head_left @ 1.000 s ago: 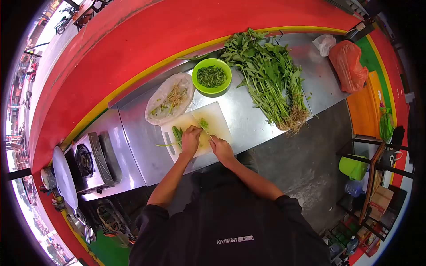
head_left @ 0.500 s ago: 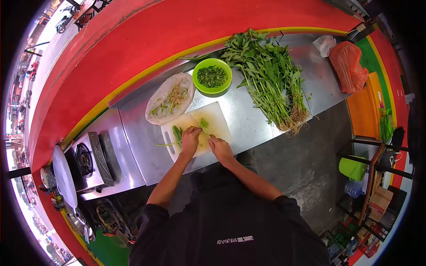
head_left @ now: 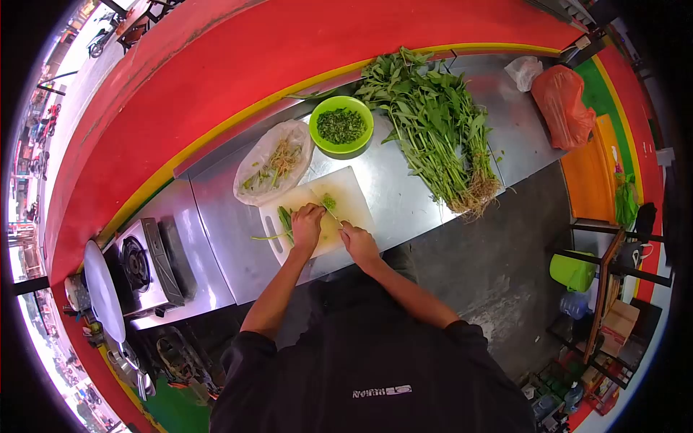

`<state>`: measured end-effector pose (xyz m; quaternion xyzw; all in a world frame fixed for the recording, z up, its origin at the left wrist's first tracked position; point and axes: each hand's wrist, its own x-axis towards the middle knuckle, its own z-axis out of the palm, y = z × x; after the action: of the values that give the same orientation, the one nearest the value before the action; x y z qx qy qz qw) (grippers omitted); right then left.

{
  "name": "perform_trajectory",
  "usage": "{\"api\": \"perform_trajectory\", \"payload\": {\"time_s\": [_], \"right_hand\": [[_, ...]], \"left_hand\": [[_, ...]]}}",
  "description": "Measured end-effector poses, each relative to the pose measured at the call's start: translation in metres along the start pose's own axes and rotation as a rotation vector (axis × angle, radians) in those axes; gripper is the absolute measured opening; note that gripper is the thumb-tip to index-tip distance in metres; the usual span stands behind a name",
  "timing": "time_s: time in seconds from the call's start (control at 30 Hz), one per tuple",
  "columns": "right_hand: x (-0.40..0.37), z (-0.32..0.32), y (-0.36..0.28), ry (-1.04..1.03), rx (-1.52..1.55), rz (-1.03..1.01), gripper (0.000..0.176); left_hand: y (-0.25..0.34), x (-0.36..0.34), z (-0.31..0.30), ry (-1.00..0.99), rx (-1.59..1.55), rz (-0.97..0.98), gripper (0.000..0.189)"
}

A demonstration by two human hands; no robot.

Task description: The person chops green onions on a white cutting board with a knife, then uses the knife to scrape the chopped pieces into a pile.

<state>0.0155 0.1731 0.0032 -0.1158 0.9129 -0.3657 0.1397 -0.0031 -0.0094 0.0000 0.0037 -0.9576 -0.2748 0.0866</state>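
Note:
My left hand is closed on a bundle of leafy greens, which sticks out to its left with a long stem. In my right hand is the handle of a knife; its narrow blade points up and left, close beside my left fingers. Both hands are over a white cutting board. A small heap of chopped green pieces lies by the blade. Behind the board stands a lime-green bowl containing chopped greens.
A plastic bag with root trimmings touches the board's far left. Large bunches of leafy stems lie right of the bowl on the steel counter. An orange-red bag sits far right, and a gas stove at left.
The view has shifted slightly. My hands keep nearly the same places on the board, with the knife still beside the greens.

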Motion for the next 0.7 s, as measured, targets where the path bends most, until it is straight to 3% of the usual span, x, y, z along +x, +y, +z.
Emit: {"api": "perform_trajectory", "payload": {"time_s": [0.47,0.7], "right_hand": [[-0.008,-0.002,0.000,0.010,0.090,-0.009,0.025],[0.005,0.004,-0.001,0.016,-0.013,-0.018,0.025]], "left_hand": [[-0.009,-0.003,-0.001,0.014,-0.078,-0.025,0.009],[-0.008,-0.004,0.000,0.006,-0.017,0.018,0.010]]}}
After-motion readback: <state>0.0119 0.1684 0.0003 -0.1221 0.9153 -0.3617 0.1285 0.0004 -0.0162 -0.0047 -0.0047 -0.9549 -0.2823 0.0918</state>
